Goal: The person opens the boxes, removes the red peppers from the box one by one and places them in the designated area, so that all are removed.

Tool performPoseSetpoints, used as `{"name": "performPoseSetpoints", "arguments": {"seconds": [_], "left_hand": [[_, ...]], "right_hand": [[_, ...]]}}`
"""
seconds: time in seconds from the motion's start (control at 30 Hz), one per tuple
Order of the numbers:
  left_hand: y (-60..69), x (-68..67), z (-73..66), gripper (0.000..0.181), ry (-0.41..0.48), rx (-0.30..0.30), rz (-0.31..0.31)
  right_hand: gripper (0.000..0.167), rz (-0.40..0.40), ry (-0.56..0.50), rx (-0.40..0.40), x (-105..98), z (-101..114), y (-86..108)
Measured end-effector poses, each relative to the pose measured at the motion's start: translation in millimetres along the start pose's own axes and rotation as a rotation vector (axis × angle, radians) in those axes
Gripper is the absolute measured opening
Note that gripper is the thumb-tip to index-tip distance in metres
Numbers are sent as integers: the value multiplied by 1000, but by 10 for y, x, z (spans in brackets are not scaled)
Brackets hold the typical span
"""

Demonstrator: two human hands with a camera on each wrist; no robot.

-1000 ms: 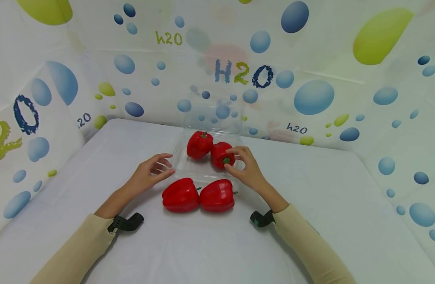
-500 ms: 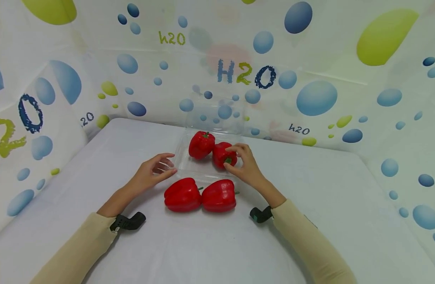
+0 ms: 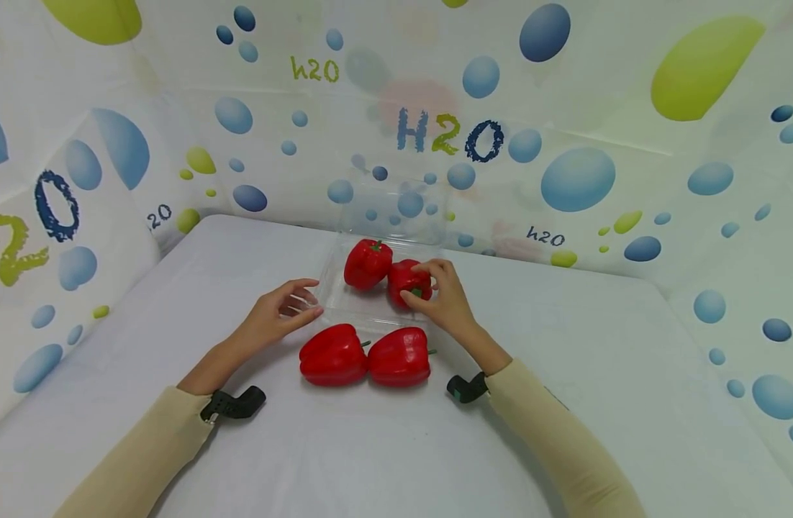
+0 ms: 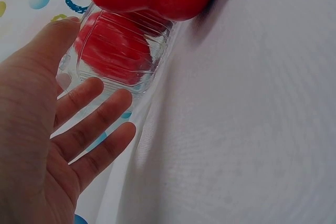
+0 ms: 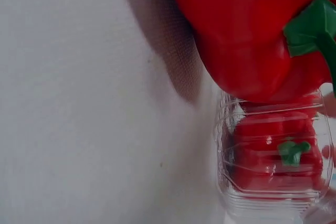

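Observation:
A clear plastic clamshell container (image 3: 334, 298) lies at the back of the table with its lid (image 3: 396, 216) raised. Inside are two red bell peppers, the left one (image 3: 364, 267) with its stem up and the right one (image 3: 399, 277) with its stem toward the front. My right hand (image 3: 451, 306) grips the right pepper, thumb in front and fingers over its top right. At the container's left wall, my left hand (image 3: 270, 313) is spread, holding nothing; its fingers (image 4: 100, 150) look straight in the left wrist view.
In front of the container two more red bell peppers lie side by side, a left one (image 3: 332, 356) and a right one (image 3: 399, 357), stems pointing right. White cloth (image 3: 358, 453) covers the table. A patterned curtain (image 3: 565, 93) hangs behind.
My right hand and forearm have shifted slightly left, and the thumb has moved further across the front of the right pepper. The left hand and the peppers stay about where they were.

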State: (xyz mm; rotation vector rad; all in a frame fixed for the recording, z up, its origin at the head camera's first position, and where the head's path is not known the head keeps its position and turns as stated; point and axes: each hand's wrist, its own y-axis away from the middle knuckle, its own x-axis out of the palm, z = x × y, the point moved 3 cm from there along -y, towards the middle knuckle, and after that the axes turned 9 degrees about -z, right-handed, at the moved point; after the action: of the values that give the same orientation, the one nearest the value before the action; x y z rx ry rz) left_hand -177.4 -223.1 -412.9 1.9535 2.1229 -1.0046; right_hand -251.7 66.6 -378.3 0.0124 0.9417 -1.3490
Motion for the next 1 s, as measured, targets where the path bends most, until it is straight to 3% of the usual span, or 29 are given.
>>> {"name": "performPoseSetpoints", "arguments": {"seconds": [0.3, 1.0], "left_hand": [[4, -1, -16, 51, 2, 12, -12], [-1, -4, -19, 53, 1, -11, 3]], "right_hand": [[59, 34, 81, 96, 45, -10, -16], [50, -7, 124, 83, 52, 25, -40]]}}
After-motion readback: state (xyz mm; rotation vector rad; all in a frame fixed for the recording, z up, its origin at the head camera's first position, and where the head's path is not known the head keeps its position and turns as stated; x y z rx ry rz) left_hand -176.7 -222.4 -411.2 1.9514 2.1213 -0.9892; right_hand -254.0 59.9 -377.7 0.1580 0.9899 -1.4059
